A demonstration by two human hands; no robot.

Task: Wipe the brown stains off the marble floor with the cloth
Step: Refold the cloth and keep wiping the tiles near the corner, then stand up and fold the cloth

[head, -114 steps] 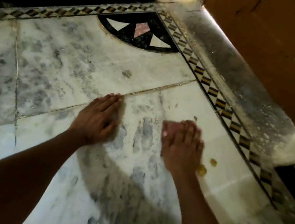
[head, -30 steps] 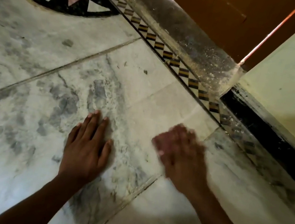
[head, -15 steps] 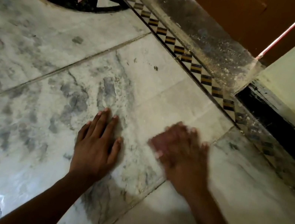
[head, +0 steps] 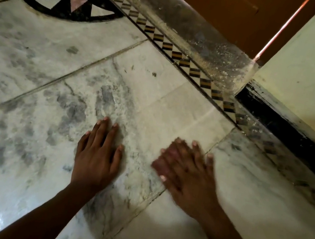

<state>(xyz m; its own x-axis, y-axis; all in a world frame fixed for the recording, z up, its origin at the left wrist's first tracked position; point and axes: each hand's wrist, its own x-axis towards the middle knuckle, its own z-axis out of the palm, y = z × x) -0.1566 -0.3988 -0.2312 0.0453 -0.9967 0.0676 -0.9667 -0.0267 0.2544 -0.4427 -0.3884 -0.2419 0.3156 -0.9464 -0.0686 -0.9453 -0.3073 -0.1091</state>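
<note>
Both hands flat on marble floor (head: pixel 175 105), near right of frame.
Left hand (head: pixel 95 155) splayed, holding nothing. Right hand (head: pixel 187 174) blurred, fingers spread, pressing a pinkish cloth (head: pixel 163 160) against the tile; cloth mostly hidden, edge shows at left of fingers.

A single head-worn wide-angle camera is looking steeply down from close above the marble floor (head: pixel 35 69), facing forward toward the far checkered border (head: pixel 185 61) and doorway. Both forearms are entering from the near edge, the left hand (head: pixel 96 157) and right hand (head: pixel 187 174) filling the near centre.
</note>
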